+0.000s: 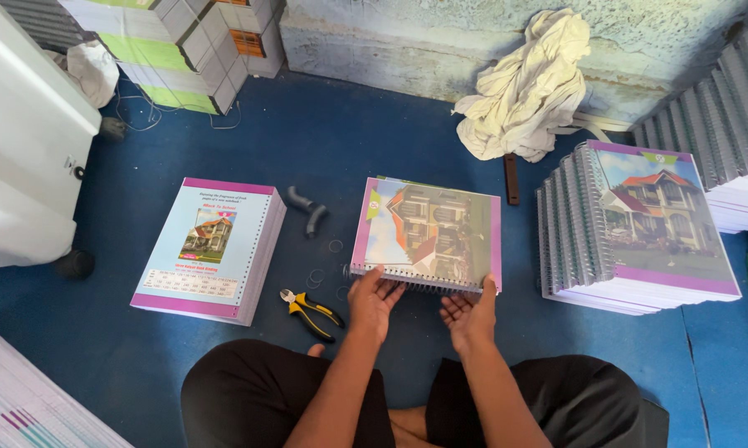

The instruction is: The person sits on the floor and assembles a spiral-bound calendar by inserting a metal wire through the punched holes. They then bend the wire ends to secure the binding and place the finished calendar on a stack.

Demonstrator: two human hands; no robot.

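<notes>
Notebook point(428, 232) lay at twelve o'clock from both hands, spiral edge point(415, 280) running nine to three. Left hand point(372, 300) and right hand point(469, 314) were held apart, palms open against that edge, neither clamped, equally near.

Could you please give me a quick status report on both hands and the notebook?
Left hand and right hand open, fingertips on the spiral edge of the notebook. Notebook flat on blue floor. Pliers beside left hand.

Head camera, looking steeply down, close range.
</notes>
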